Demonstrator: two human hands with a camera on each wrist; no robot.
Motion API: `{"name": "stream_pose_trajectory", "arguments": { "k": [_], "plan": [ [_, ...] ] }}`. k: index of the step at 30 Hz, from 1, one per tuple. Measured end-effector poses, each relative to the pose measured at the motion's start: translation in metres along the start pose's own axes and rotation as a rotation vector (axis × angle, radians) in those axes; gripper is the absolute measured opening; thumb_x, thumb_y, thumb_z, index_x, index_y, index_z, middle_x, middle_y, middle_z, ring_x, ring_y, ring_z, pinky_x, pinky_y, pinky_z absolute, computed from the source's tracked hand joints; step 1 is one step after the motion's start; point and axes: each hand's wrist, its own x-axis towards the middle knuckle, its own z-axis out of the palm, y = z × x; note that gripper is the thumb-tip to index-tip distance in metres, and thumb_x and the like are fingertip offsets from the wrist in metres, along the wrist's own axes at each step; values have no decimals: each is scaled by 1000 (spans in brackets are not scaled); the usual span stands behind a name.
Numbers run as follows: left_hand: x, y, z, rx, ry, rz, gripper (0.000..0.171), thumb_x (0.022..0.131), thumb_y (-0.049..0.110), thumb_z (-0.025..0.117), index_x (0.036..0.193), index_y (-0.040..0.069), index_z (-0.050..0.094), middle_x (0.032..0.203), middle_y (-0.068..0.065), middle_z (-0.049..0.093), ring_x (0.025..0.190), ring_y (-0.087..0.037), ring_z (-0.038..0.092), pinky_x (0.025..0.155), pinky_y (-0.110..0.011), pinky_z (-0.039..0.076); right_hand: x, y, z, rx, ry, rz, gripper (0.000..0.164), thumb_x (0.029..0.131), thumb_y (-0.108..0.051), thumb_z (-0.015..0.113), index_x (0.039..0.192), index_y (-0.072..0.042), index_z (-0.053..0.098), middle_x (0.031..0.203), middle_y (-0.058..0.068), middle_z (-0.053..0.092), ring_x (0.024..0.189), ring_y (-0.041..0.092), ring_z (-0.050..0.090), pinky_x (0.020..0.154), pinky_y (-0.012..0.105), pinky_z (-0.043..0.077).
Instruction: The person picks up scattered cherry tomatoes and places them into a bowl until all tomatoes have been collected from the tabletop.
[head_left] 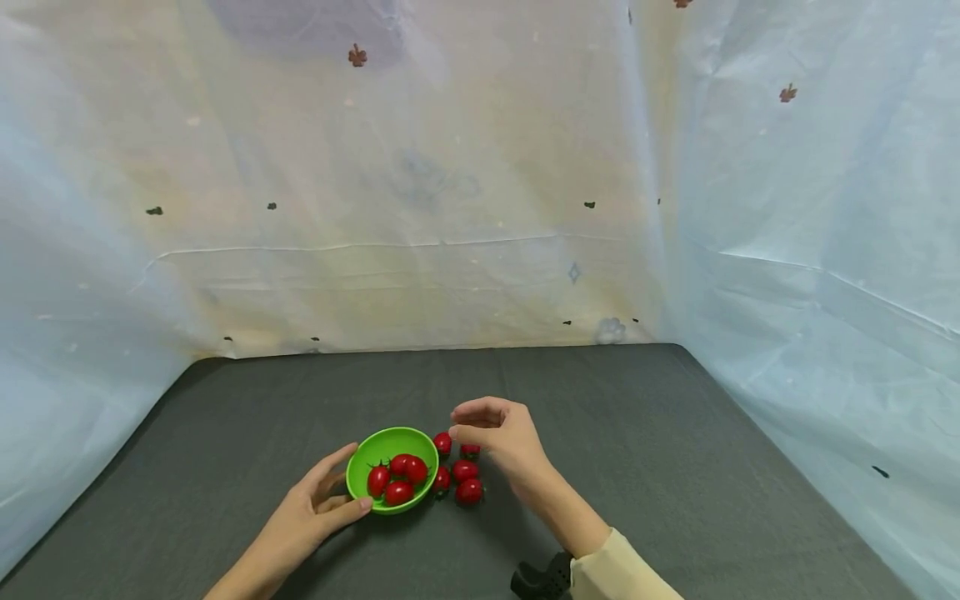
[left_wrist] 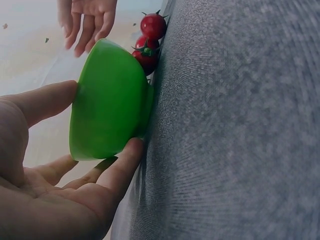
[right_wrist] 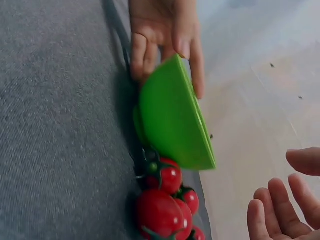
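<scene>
A green bowl point(head_left: 372, 452) holds several red cherry tomatoes point(head_left: 399, 492). My left hand point(head_left: 311, 504) grips it from the left, its thumb at the near rim and the other fingers along the outer side. In the left wrist view, the fingers point(left_wrist: 121, 167) reach round the underside of the bowl point(left_wrist: 111, 97). Right of the bowl lies a cluster of several more cherry tomatoes point(head_left: 466, 472) with green stalks. Over the far side of this cluster hovers my right hand point(head_left: 498, 433), fingers bent loosely and thumb apart from them; the right wrist view shows nothing in it.
The dark grey cloth-covered table point(head_left: 637, 433) spreads around the bowl and tomatoes. Pale plastic sheeting point(head_left: 450, 183) with small dark marks stands behind it and at both sides. A black wrist device point(head_left: 542, 578) sits at my right sleeve point(head_left: 618, 571).
</scene>
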Motion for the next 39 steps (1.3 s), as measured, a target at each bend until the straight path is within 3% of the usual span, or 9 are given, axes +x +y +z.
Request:
{"name": "stream_pose_trajectory", "arguments": {
  "k": [4,12,18,25,32,39],
  "plan": [
    [0,0,-1,2,-5,4,78,87,31,78,151,21,34,146,-23,43,104,-26,64,87,-44,51,-4,4,-8,-8,14,7,25,85,-10,78,106,2,71,102,14,70,91,26,66,89,49,49],
    [-1,-3,-1,8,-14,9,78,88,32,77,151,21,33,146,-25,41,106,-27,63,87,-45,51,-14,16,-18,-36,-4,47,26,84,-7,78,106,5,70,99,15,71,90,23,67,82,33,52],
    [1,-2,0,5,-4,6,78,87,32,78,151,21,34,146,-23,42,107,-26,63,87,-45,51,-18,22,-28,-114,-14,62,28,82,-10,80,106,4,71,100,14,71,90,23,67,80,33,52],
    [0,-2,-1,13,-7,12,79,88,30,77,152,18,32,146,-26,41,108,-27,62,86,-45,52,-21,30,-35,-195,-100,48,28,80,-8,82,104,2,71,99,16,70,89,26,66,75,33,53],
    [1,-4,-1,19,-3,12,79,88,30,77,152,19,32,145,-25,43,107,-26,63,86,-44,52,-23,35,-32,-189,-185,8,27,80,-5,82,104,2,71,99,16,70,87,27,67,73,31,54],
    [0,-1,0,11,1,2,79,87,31,78,151,19,33,145,-26,42,107,-27,63,86,-44,52,-22,38,-29,-194,-215,-12,24,80,-3,81,102,2,72,96,14,71,86,29,67,72,30,54]
  ]
}}
